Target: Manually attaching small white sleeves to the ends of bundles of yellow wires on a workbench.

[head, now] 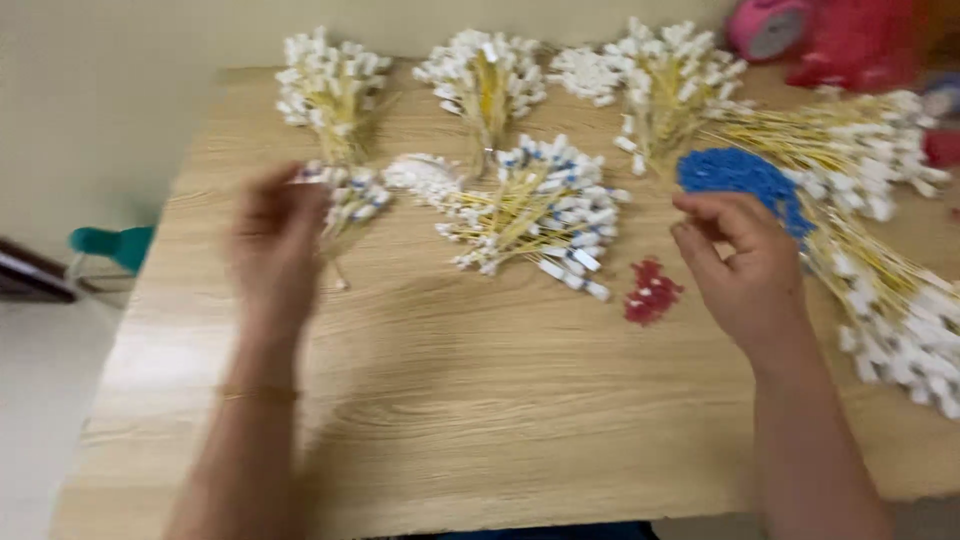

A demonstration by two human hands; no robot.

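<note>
A: Head view, only one. Left hand (275, 240), motion-blurred, is up at a small bundle of thin yellow wires with white and blue plastic end caps (350, 205) near the left side of the light wood-grain table (450, 400). Fingers look curled round the bundle's near end, but the blur is heavy; can't tell how tight or if it's truly gripped.

B: Right hand?

A: Right hand (745, 265), sharper. Fingers bent in, thumb tucked to the fingertips, a loose pinch. Whether anything small sits in the pinch can't be told. It's just beside a heap of small blue plastic pieces (740, 175), fingertips at the heap's lower edge.

B: Between the hands?

A: A fanned bundle of yellow wires with white and some blue caps (535, 205), flat on the table, centre. A small pile of red plastic pieces (650, 292) just left of the right hand, apart from it.

B: Why laid out that way, you think?

A: Judging only: loose pieces sorted by colour close to the right hand, so easy to pick from; bundles spread with capped ends outward so the caps show.

B: The rest?

A: Three more white-capped bundles (485, 75) along the far edge, a long sheaf of white-capped yellow wires (880, 290) down the right side. Pink round object (765, 25) top right, blurred. Teal chair seat (110, 245) off the left edge.
</note>
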